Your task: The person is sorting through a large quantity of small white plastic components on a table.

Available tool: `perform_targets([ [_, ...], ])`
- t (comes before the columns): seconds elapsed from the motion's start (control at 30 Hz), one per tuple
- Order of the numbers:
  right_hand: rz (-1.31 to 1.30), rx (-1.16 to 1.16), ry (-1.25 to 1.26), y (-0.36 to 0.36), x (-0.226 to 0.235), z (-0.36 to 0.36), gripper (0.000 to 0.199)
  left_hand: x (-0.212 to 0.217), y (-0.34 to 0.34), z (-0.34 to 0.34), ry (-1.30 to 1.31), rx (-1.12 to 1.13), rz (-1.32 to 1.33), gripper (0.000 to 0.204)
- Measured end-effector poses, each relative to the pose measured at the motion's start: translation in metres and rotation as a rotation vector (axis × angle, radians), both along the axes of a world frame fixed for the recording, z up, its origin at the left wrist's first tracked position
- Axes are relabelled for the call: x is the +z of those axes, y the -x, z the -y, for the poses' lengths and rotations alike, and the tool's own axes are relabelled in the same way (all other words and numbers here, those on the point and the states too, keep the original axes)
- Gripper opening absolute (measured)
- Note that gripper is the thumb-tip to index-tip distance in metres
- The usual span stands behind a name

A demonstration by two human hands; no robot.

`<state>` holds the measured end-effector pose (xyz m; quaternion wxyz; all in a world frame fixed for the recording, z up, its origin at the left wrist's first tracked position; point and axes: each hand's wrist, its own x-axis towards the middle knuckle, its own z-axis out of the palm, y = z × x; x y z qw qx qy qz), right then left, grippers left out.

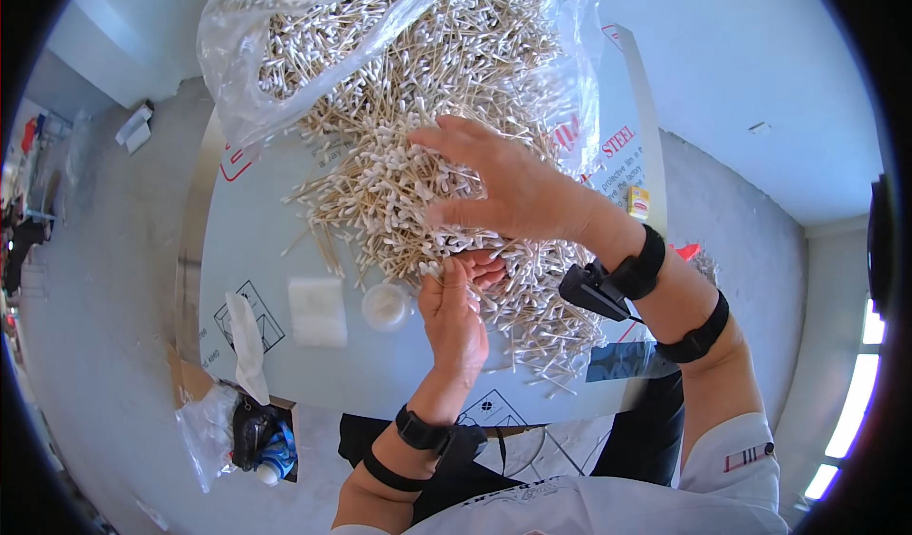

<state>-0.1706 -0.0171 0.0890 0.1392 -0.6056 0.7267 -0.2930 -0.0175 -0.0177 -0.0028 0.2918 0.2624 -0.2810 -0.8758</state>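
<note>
A large heap of cotton swabs [380, 188], with pale sticks and white tips, spills toward me from a clear plastic bag [223, 55]. My left hand [456, 331] is at the heap's near edge, palm turned up. Its thumb and curled fingers close around some cotton swabs, partly hidden among the others. Over the middle of the pile, my right hand [518, 183] reaches in from the right with thumb and fingers apart, holding nothing visible. Just left of my left hand stands a small round whitish container [387, 307]. Beside it lies a white square pad [319, 313].
The film-covered table [285, 373] carries a white strip of cloth [247, 345] at left. A small yellow box [638, 201] sits near its right edge. Below the left corner, a carton holds a black bag [255, 430] and a blue bottle [277, 454].
</note>
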Motion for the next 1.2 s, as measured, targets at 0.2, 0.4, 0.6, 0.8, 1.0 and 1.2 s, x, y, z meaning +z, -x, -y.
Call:
perform_targets([
  [0.2, 0.129, -0.408, 0.050, 0.065, -0.011, 0.001, 0.018, 0.000, -0.001, 0.001, -0.006, -0.043, 0.026, 0.028],
  [0.4, -0.057, -0.345, -0.033, 0.124, -0.036, 0.024, 0.026, 0.001, -0.002, 0.002, -0.004, -0.043, 0.023, 0.030],
  [0.6, -0.324, -0.178, 0.025, 0.128, -0.063, 0.070, 0.058, 0.001, -0.004, 0.004, -0.051, -0.037, 0.030, 0.029],
  [0.8, -0.343, -0.302, 0.062, 0.135, -0.054, 0.096, 0.029, 0.001, -0.002, 0.001, -0.062, -0.036, 0.017, 0.030],
  [1.0, 0.270, -0.354, 0.114, 0.117, -0.027, 0.063, 0.016, 0.002, -0.004, 0.003, -0.075, -0.030, 0.035, 0.030],
  [1.2, 0.484, -0.348, 0.011, 0.067, -0.005, 0.001, 0.023, 0.001, -0.003, 0.003, -0.082, -0.031, 0.036, 0.028],
])
